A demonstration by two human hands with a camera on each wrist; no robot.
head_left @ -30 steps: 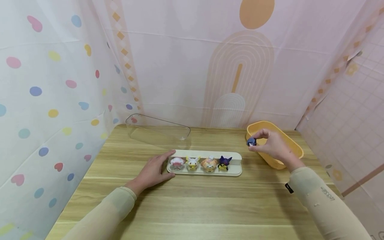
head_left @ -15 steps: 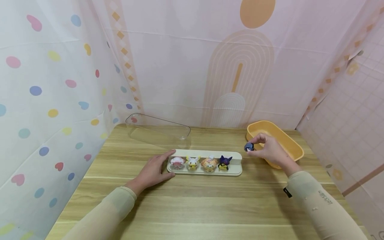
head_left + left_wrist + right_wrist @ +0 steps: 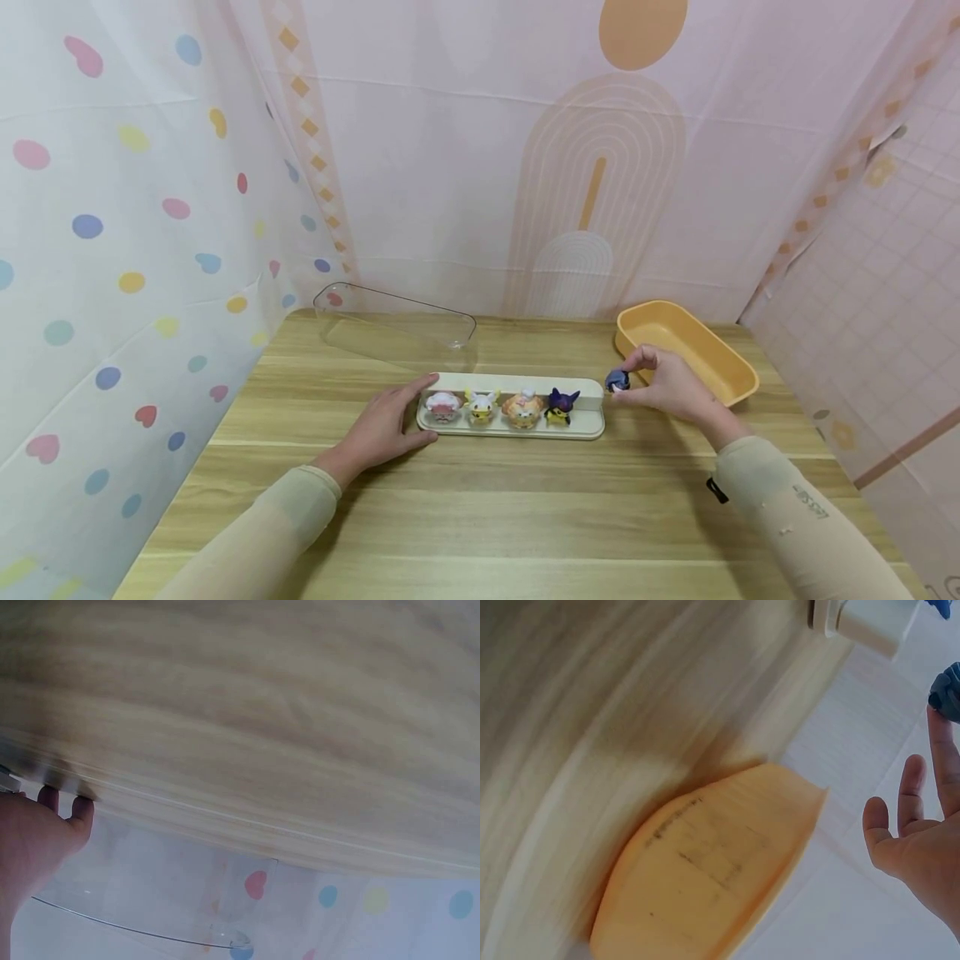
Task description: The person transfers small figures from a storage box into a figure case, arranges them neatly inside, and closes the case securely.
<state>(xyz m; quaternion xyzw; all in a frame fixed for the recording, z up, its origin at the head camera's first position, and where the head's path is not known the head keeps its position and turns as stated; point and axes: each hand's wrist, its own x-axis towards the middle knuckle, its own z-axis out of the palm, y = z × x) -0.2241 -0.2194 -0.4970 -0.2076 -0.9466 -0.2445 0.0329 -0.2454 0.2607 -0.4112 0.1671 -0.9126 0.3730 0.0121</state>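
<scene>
A long cream display base (image 3: 590, 425) with a raised back step lies at the middle of the table. Several small toy figurines stand along it: a pink-and-white one (image 3: 444, 408), a white-and-yellow one (image 3: 482, 408), an orange one (image 3: 522, 410) and a purple one (image 3: 561, 407). My left hand (image 3: 377, 427) holds the base's left end, thumb at the front edge and index finger at the back. Between thumb and index finger, my right hand (image 3: 671, 385) pinches a dark blue figurine (image 3: 617, 382), just past the base's right end. Its other fingers are spread in the right wrist view.
An orange-yellow plastic basket (image 3: 652, 321) stands behind the right hand, near the table's back right. At the back left sits a clear plastic cover (image 3: 393, 329), its rim facing up. Patterned cloth (image 3: 450, 167) hangs behind the wooden table (image 3: 480, 517).
My right hand has carried the blue figurine from beside the basket leftward and toward the front, closer to the base's right end. The left hand and the base have stayed put.
</scene>
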